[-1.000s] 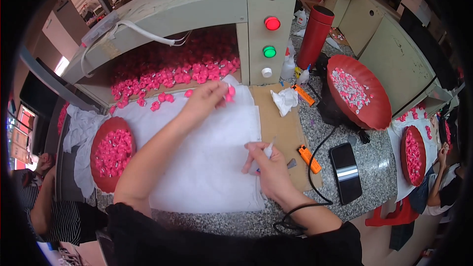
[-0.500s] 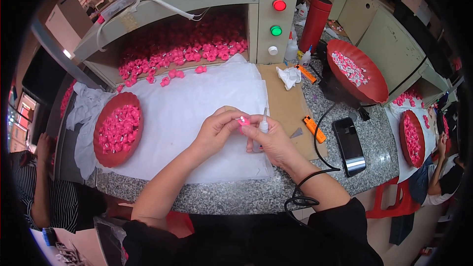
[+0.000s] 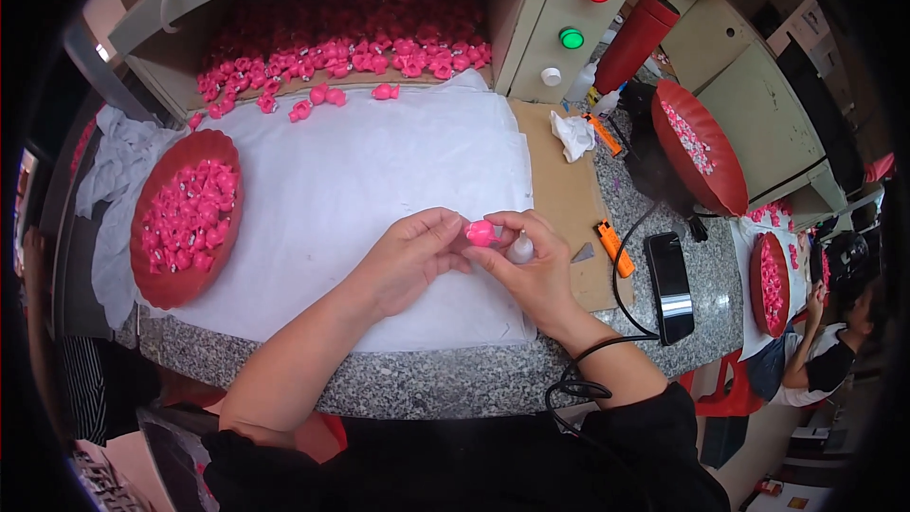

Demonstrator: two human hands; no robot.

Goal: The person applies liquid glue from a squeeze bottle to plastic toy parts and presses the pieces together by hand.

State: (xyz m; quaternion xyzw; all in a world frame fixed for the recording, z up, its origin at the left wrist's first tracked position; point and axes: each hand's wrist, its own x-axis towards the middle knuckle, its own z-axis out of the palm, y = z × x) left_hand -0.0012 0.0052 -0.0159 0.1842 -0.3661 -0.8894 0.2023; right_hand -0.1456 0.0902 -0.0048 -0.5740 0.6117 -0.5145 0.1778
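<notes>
Between the thumb and forefinger of my right hand [image 3: 538, 275] is a small round pink plastic piece [image 3: 482, 232]. The same hand also holds a small translucent squeeze bottle [image 3: 520, 248] against its fingers. My left hand [image 3: 412, 261] is right beside the piece, its fingers loosely curled and apart; whether a fingertip touches the piece is hard to tell. Beneath both hands lies a white cloth [image 3: 313, 190]. To the left, a red scalloped bowl [image 3: 142, 256] is heaped with similar pink pieces.
More pink pieces [image 3: 417, 62] fill the opening of a beige machine [image 3: 578, 14]. At right are a red bowl [image 3: 725, 166] of small whitish parts, a phone [image 3: 670, 289], an orange cutter [image 3: 616, 251], crumpled tissue [image 3: 573, 136] and a black cable [image 3: 616, 332] crossing my right forearm. Another person [image 3: 806, 351] sits far right.
The pink piece has been turned, and my left fingers have loosened from it. The squeeze bottle has tilted within my right hand. The whole view has shifted.
</notes>
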